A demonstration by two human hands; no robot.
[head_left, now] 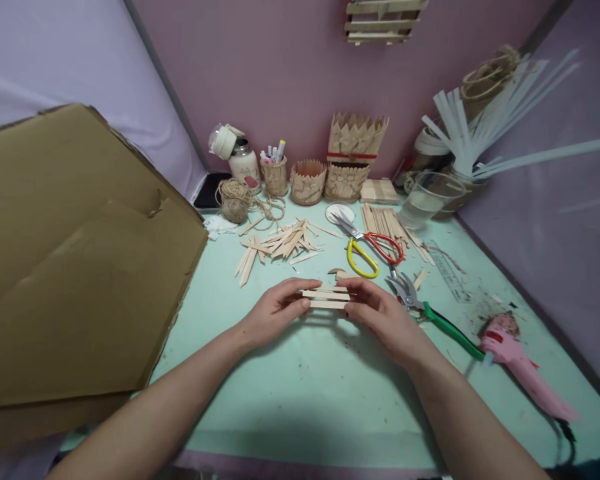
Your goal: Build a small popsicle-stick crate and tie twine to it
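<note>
Between my two hands is a small piece made of several pale wooden sticks, lying side by side with narrow gaps. My left hand grips its left end, fingers at the far edge and thumb at the near edge. The right end is pinched the same way by my right hand. Just beyond lie scissors with one red and one yellow handle. Green-handled pruning shears rest close to my right hand. How the sticks are joined underneath is hidden.
A pile of cut wooden sticks lies behind my hands. A pink glue gun is at right, near a clear ruler. Along the back stand a twine ball, wooden holders and a plastic cup. Large cardboard fills the left.
</note>
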